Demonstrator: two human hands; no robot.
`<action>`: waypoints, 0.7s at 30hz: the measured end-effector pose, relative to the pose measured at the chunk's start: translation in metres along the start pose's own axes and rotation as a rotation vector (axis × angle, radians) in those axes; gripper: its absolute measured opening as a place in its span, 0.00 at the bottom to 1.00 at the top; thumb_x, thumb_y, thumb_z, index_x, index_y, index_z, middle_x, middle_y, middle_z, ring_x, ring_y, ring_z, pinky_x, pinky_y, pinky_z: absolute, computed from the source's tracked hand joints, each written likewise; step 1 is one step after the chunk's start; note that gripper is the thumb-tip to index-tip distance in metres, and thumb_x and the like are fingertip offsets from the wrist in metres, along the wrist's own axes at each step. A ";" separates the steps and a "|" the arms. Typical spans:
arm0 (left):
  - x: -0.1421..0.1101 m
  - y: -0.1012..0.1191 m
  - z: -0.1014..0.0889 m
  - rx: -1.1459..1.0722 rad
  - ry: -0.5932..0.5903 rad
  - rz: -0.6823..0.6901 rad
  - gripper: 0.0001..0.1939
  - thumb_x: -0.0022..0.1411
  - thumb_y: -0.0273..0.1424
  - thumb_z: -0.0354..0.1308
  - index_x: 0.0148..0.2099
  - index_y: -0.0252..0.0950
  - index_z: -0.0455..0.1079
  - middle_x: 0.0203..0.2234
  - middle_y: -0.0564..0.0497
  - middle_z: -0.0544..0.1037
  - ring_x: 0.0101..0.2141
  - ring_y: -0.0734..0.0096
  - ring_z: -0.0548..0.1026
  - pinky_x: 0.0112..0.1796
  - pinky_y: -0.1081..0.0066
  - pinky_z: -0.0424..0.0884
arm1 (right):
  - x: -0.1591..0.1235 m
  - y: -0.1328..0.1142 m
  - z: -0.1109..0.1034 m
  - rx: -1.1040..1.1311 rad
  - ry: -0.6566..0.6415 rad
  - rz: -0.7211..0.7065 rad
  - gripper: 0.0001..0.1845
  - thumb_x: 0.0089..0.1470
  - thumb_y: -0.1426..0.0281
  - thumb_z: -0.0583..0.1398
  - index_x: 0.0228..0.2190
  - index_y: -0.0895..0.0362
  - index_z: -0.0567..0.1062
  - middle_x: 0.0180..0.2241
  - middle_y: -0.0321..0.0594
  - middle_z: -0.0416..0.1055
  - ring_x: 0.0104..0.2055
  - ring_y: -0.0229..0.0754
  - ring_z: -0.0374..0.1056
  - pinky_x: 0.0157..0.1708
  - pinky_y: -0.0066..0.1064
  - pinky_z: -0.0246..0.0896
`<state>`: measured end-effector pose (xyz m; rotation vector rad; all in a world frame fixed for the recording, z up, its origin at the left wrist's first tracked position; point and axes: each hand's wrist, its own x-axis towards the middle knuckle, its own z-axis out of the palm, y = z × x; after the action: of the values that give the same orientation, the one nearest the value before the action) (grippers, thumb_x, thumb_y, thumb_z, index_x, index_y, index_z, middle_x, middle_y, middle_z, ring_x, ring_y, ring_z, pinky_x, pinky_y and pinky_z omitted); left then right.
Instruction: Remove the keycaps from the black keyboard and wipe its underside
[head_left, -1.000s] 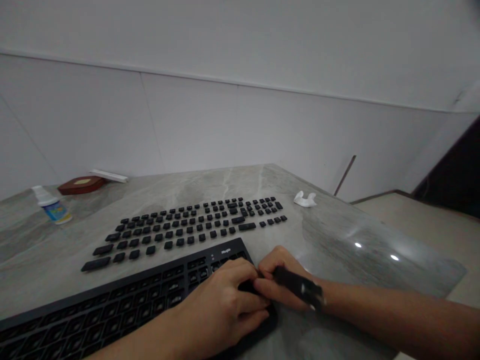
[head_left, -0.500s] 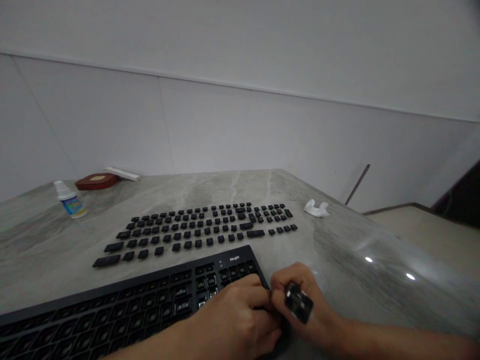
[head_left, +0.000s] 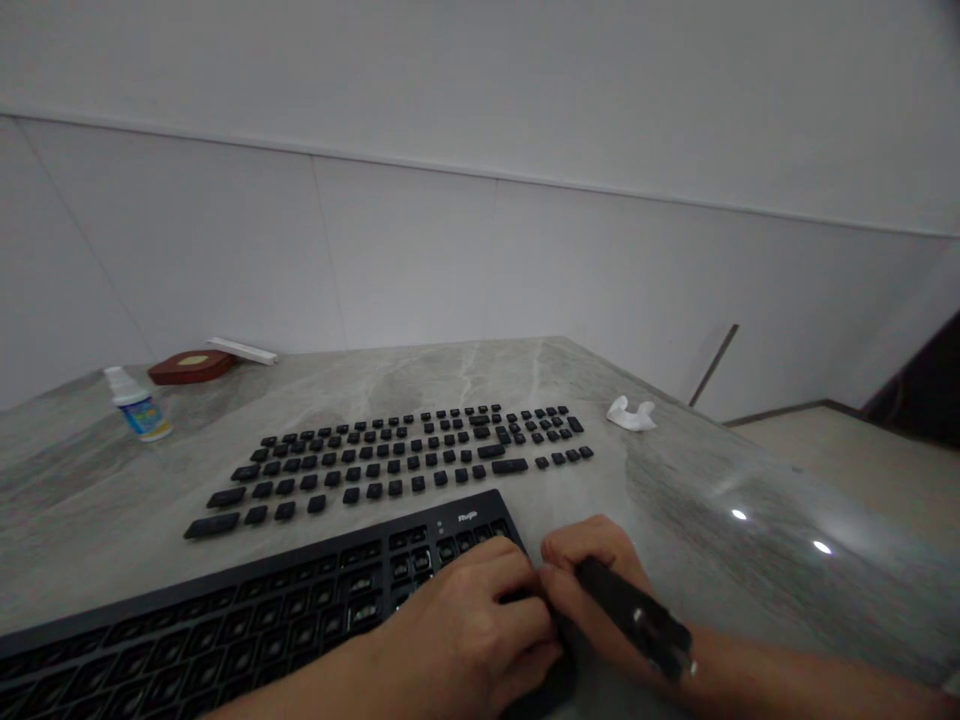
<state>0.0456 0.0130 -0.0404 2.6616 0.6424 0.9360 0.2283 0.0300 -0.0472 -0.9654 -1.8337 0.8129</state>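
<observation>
A black keyboard frame with its keycaps removed lies along the near edge of the grey marble table. My left hand rests curled on the keyboard's right end, fingers pressed against it. My right hand is closed around a slim black tool and works its tip at the keyboard's right corner, where it is hidden between my two hands. Several loose black keycaps are laid out in keyboard order on the table beyond the frame.
A small white bottle with a blue label stands at the far left. Behind it lie a dark red wooden plaque and a white strip. A crumpled white tissue sits at the far right. The table edge runs diagonally at right.
The black tool in my right hand has swung from pointing at the camera to slanting out to the lower right. Both hands stay at the keyboard's right corner. The view has shifted slightly.
</observation>
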 end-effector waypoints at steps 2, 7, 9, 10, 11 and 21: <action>-0.001 0.000 -0.002 -0.057 0.004 -0.033 0.03 0.65 0.22 0.60 0.38 0.32 0.75 0.37 0.47 0.78 0.38 0.66 0.76 0.41 0.71 0.74 | 0.002 -0.001 -0.004 -0.037 -0.011 0.003 0.21 0.53 0.63 0.57 0.14 0.54 0.57 0.15 0.31 0.52 0.19 0.34 0.52 0.19 0.27 0.52; -0.003 -0.005 -0.003 -0.178 0.162 -0.173 0.07 0.65 0.19 0.57 0.40 0.34 0.73 0.35 0.50 0.77 0.35 0.70 0.76 0.37 0.74 0.72 | 0.010 -0.004 -0.005 -0.011 -0.116 0.082 0.25 0.59 0.58 0.53 0.14 0.54 0.56 0.16 0.31 0.48 0.20 0.35 0.49 0.21 0.29 0.48; -0.004 -0.007 -0.003 -0.189 0.177 -0.249 0.07 0.64 0.19 0.57 0.39 0.35 0.71 0.33 0.51 0.76 0.34 0.70 0.75 0.37 0.73 0.72 | 0.013 -0.003 -0.003 0.030 -0.120 0.134 0.27 0.58 0.54 0.55 0.14 0.54 0.57 0.16 0.30 0.49 0.20 0.35 0.49 0.21 0.30 0.48; -0.004 -0.008 -0.003 -0.188 0.164 -0.265 0.07 0.63 0.19 0.58 0.39 0.35 0.71 0.34 0.51 0.76 0.35 0.70 0.75 0.38 0.72 0.72 | 0.014 -0.002 -0.002 0.060 -0.111 0.161 0.28 0.58 0.52 0.56 0.14 0.54 0.57 0.16 0.30 0.49 0.20 0.34 0.49 0.21 0.30 0.47; -0.004 -0.008 -0.003 -0.185 0.138 -0.271 0.07 0.63 0.19 0.59 0.39 0.35 0.71 0.35 0.51 0.76 0.36 0.69 0.75 0.39 0.72 0.72 | 0.015 -0.001 -0.001 0.096 -0.100 0.185 0.29 0.57 0.50 0.57 0.14 0.54 0.57 0.16 0.30 0.50 0.20 0.34 0.48 0.21 0.30 0.46; -0.004 -0.006 -0.005 -0.155 0.017 -0.364 0.12 0.58 0.16 0.61 0.38 0.36 0.66 0.39 0.51 0.75 0.40 0.66 0.74 0.42 0.67 0.72 | 0.017 0.000 -0.002 0.143 -0.200 0.185 0.33 0.58 0.42 0.55 0.17 0.55 0.60 0.17 0.30 0.52 0.22 0.34 0.50 0.22 0.29 0.46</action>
<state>0.0378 0.0167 -0.0413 2.2980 0.9740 0.8647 0.2248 0.0445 -0.0396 -1.0012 -1.8427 1.1747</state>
